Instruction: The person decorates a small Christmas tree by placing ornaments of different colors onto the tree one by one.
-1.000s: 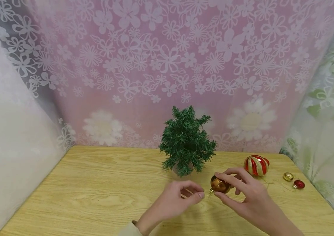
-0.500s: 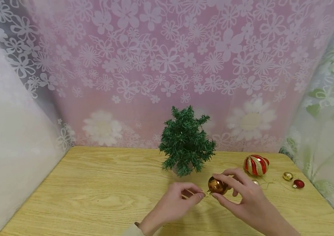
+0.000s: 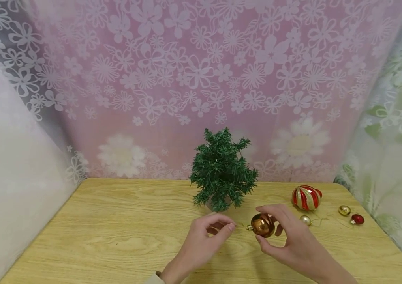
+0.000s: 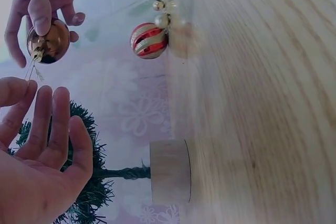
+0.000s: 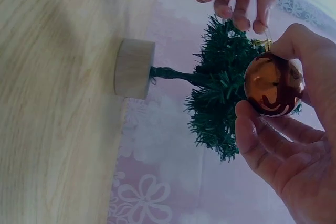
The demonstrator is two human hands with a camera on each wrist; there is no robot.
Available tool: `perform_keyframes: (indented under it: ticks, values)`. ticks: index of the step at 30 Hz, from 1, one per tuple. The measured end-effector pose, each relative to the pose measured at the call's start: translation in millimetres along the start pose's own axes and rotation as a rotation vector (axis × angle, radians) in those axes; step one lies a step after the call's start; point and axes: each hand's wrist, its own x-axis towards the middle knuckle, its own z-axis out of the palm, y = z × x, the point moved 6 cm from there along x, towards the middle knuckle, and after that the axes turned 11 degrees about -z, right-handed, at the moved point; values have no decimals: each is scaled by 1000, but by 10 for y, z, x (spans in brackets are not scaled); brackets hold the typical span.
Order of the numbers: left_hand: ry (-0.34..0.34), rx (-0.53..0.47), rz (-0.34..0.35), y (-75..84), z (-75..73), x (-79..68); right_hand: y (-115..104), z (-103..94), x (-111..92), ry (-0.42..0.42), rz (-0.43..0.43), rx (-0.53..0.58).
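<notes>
A shiny copper-brown bauble (image 3: 263, 225) with a gold cap is held between the thumb and fingers of my right hand (image 3: 291, 240). Its thin gold hanging loop (image 4: 31, 72) is pinched by the thumb and index finger of my left hand (image 3: 206, 238), and the thread runs between the two hands. In the left wrist view the other left fingers are spread apart from the loop. Behind both hands stands a small green artificial Christmas tree (image 3: 222, 169) on a round wooden base (image 5: 134, 68).
On the right of the wooden table (image 3: 115, 232) lie a large red-and-gold striped bauble (image 3: 307, 197), a small pearl bauble (image 3: 305, 220), a small gold bauble (image 3: 344, 210) and a small red bauble (image 3: 357, 219). A pink flowered curtain (image 3: 172, 79) hangs behind.
My left hand has drawn slightly left, taking hold of the loop and stretching it out. The bauble's cap has turned to point left, and the pearl bauble has come into sight.
</notes>
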Motion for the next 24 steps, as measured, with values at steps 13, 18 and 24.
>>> perform_keyframes:
  ticks: [13,18,24]
  values:
    - [86,93,152,-35,-6,-34,-60,177,13,-91,29,59]
    - [92,90,207,-11,10,-54,-90,221,24,-85,23,73]
    - [112,89,253,27,15,-76,-102,234,29,-84,37,27]
